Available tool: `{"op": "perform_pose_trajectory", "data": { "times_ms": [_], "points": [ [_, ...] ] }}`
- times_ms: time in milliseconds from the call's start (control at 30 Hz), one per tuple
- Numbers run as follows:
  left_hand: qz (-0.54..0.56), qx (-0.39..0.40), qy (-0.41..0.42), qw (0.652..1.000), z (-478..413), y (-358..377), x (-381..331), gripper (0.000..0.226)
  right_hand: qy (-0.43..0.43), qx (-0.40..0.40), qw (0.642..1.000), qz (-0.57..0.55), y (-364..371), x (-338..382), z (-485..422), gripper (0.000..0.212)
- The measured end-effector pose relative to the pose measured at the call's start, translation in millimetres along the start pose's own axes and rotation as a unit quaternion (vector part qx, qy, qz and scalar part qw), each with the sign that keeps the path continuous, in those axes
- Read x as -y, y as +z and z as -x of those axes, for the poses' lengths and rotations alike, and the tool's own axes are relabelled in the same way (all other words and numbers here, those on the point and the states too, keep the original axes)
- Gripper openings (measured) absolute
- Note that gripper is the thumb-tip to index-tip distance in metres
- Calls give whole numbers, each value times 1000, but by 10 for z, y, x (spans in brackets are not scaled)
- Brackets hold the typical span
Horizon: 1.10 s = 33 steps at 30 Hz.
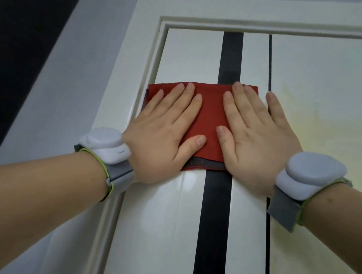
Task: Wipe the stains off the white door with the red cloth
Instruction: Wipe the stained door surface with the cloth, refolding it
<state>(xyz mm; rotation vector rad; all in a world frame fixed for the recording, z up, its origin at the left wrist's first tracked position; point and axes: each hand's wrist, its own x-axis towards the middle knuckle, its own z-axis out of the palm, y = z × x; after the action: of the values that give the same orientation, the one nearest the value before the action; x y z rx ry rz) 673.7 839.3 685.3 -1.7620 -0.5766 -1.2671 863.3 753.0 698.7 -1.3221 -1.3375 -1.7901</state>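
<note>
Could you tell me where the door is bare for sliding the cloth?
Free: the door above the cloth up to the frame, both sides of the wide stripe; the glossy stretch below the cloth; the panel right of the thin line. Crowded: the cloth's left edge reaches the frame, and left hand and right hand cover much of it.

Both bare forearms reach up and away, left hand (164,131) and right hand (254,141) side by side, palms flat, fingers straight, thumbs pointing toward each other.

Red cloth (205,114) on a glossy white door (156,227) — one broad black stripe (211,236), one thin.
</note>
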Motion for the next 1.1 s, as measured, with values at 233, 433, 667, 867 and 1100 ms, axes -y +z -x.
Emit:
{"op": "perform_pose_trajectory", "data": {
  "times_ms": [233,433,667,867,1100],
  "points": [
    [2,3,-4,1000,359,14,-151,78,-4,-14,1000,4,-24,157,345,66],
    [2,7,8,1000,616,45,-243,76,-20,-24,999,-6,-113,290,598,62],
    [-3,1,1,1000,791,66,-333,75,-3,-17,1000,5,-326,485,484,40],
    [11,-4,-2,1000,912,74,-392,77,-8,24,1000,-1,-113,538,802,65],
    [39,11,-10,999,1022,80,-427,70,-33,-9,998,-56,-70,518,883,61]
  ]
}}
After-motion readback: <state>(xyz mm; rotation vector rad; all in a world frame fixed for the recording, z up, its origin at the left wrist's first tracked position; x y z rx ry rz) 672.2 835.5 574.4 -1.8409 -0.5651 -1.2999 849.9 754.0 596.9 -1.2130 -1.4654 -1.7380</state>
